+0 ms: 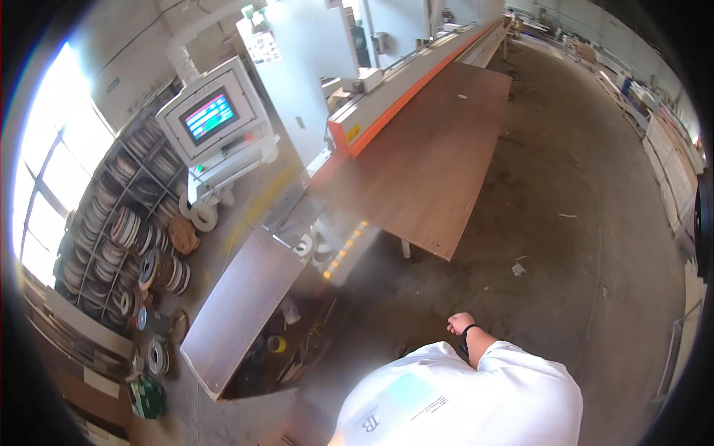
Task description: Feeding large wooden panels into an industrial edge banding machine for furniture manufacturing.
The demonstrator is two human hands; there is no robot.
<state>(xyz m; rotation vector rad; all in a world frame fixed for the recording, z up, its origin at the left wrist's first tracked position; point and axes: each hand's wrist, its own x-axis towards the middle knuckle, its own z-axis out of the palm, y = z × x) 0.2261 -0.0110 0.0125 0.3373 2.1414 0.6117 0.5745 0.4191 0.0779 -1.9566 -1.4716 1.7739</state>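
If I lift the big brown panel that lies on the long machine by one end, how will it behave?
The brown panel is long, wide and thin, so it would probably feel heavy and sag slightly. Its face looks smooth, so bare hands may slip. Part of it overhangs the machine, so pushing it further out could tip it. The right hand hangs closed, away from it.

There is one view, from a camera worn on the person's head. It sits high and looks steeply down at the concrete floor (565, 245). The person's white shirt (476, 401) fills the 6 o'clock edge, very near. The long brown board (424, 156) runs away toward 1 o'clock. The rack of tape rolls (126, 230) sits far off at 9 o'clock. Edges bend near the rim.
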